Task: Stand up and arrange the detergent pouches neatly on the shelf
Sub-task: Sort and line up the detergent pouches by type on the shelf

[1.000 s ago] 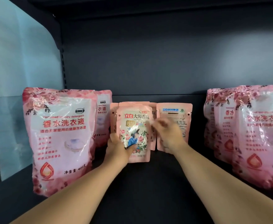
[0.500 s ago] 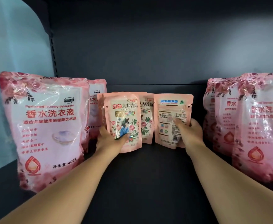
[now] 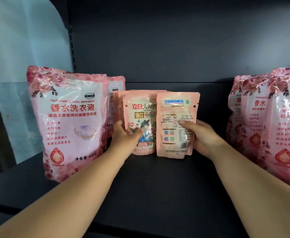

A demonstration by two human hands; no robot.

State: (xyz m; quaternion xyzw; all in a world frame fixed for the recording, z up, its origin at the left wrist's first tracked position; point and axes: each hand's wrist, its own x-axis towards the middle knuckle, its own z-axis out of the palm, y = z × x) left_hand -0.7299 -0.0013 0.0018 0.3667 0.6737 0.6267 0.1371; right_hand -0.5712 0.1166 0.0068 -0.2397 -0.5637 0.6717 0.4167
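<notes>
Pouches upright on shelf [image 3: 158,186] | left hand [image 3: 123,136] grips front pouch [image 3: 141,121] | right hand [image 3: 200,134] grips back-facing pouch [image 3: 176,124]

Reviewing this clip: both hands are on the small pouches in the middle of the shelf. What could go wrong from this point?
1. The right hand holds a small pouch with its back label and barcode facing out; left so, the row would look untidy.
2. That pouch overlaps the floral-front pouch gripped by the left hand; pushing them together may tip the pouches behind.
3. The large pink bag stands close to the left arm and might get knocked.
</notes>
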